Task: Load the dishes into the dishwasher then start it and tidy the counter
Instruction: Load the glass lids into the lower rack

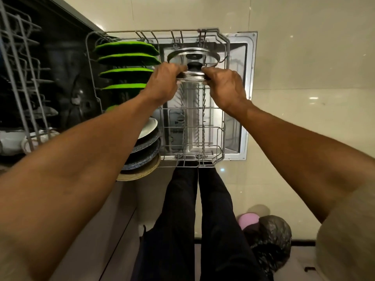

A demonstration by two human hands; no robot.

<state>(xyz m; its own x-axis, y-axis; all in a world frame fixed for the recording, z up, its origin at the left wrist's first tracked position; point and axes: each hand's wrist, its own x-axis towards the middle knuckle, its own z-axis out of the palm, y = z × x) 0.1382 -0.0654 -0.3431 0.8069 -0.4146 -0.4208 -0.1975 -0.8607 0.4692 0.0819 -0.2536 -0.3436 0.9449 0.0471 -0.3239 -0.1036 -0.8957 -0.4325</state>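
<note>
Left hand (162, 82) and right hand (224, 86) both in curled grip on rim of glass lid (191, 76), held on edge over lower rack (222, 126); second glass lid (192, 55) standing in rack just behind; green plates (125, 59) slotted upright along rack's left side; dark pans (145, 148) and white plate (149, 126) nearer; black bin bag (272, 236) on floor.

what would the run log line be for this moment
phase: loading lower rack | left hand + right hand: grip round glass pot lid with metal rim | wire rack: green plates standing
</note>
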